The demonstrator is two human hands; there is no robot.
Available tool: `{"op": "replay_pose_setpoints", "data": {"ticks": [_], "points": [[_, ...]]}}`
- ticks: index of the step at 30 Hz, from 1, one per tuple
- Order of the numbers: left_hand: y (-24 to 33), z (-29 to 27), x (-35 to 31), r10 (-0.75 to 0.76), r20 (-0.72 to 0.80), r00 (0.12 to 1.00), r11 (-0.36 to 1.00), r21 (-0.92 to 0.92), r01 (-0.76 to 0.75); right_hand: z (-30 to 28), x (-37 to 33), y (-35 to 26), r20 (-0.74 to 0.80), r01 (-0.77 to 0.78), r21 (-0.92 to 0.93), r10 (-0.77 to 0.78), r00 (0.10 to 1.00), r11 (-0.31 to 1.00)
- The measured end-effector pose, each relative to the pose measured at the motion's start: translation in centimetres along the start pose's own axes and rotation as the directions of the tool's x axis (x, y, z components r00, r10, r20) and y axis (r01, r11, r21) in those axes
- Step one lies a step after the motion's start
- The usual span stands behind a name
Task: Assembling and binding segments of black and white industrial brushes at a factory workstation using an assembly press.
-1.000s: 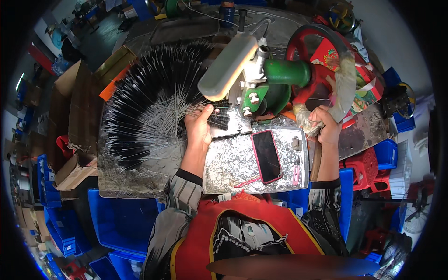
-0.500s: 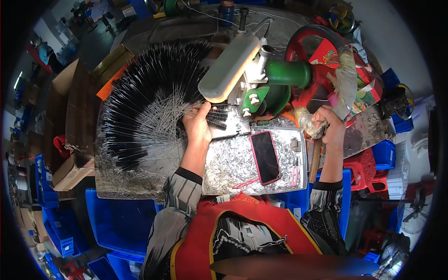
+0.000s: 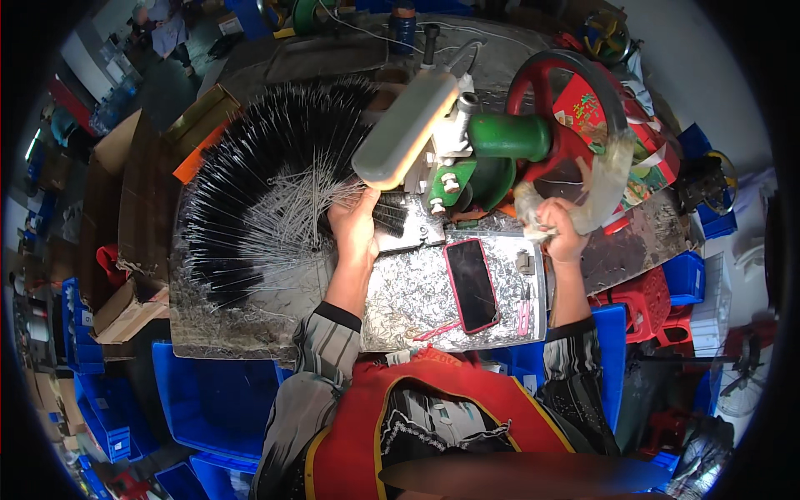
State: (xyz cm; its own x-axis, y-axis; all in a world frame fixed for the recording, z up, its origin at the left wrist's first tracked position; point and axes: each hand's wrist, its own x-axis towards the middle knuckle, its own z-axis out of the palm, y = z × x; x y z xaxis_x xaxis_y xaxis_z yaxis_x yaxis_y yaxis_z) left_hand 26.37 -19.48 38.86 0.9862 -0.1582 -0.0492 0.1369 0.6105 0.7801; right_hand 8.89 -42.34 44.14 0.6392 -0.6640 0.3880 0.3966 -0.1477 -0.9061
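Observation:
My left hand (image 3: 356, 229) is closed at the bench press's metal block, thumb on top, on thin wire brushes; its fingertips are partly hidden. Short black bristles (image 3: 390, 217) show just right of the thumb. A big fan of black-bristled wire brushes (image 3: 250, 183) lies to its left, their bare wire stems heaped toward the hand. On the right, my right hand (image 3: 564, 231) is closed around the wrapped handle (image 3: 533, 218) by the red handwheel (image 3: 533, 71). The green press (image 3: 510, 136) stands between my hands, with a long lamp (image 3: 406, 133) over its front.
A metal tray (image 3: 408, 296) strewn with clippings holds a pink-edged phone (image 3: 472, 285) and small pink-handled snips (image 3: 523, 315). Cardboard boxes (image 3: 125, 192) stand left. Blue bins (image 3: 217, 400) sit below the bench edge, a red stool (image 3: 637, 300) at right. A person (image 3: 171, 33) stands far back left.
My right hand has moved left and slightly upward with the wrapped handle, and the wooden shaft below it no longer shows. My left hand has stayed nearly still. The person behind has shifted.

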Motion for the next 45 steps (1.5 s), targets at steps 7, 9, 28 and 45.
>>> {"op": "replay_pose_setpoints", "data": {"ticks": [7, 9, 28, 45], "points": [[0.4, -0.2, 0.2, -0.03, 0.071, 0.997, 0.999, 0.022, 0.029, -0.7, 0.5, -2.2, 0.077, -0.098, 0.006, 0.098, 0.992, 0.995], [0.4, -0.1, 0.1, -0.044, 0.102, 0.994, 0.997, -0.065, 0.051, 0.4, 0.6, -4.1, -0.179, -0.293, -0.003, 0.287, 0.941, 0.956], [0.0, -0.4, 0.6, -0.025, 0.122, 0.992, 0.98, -0.191, 0.048, 1.2, 1.1, -5.6, -0.153, -0.305, -0.109, 0.287, 0.946, 0.946], [0.2, -0.1, 0.5, -0.063, 0.164, 0.984, 0.991, -0.109, 0.082, -0.6, 2.3, -6.0, -0.092, -0.35, -0.138, 0.339, 0.936, 0.927]]}}
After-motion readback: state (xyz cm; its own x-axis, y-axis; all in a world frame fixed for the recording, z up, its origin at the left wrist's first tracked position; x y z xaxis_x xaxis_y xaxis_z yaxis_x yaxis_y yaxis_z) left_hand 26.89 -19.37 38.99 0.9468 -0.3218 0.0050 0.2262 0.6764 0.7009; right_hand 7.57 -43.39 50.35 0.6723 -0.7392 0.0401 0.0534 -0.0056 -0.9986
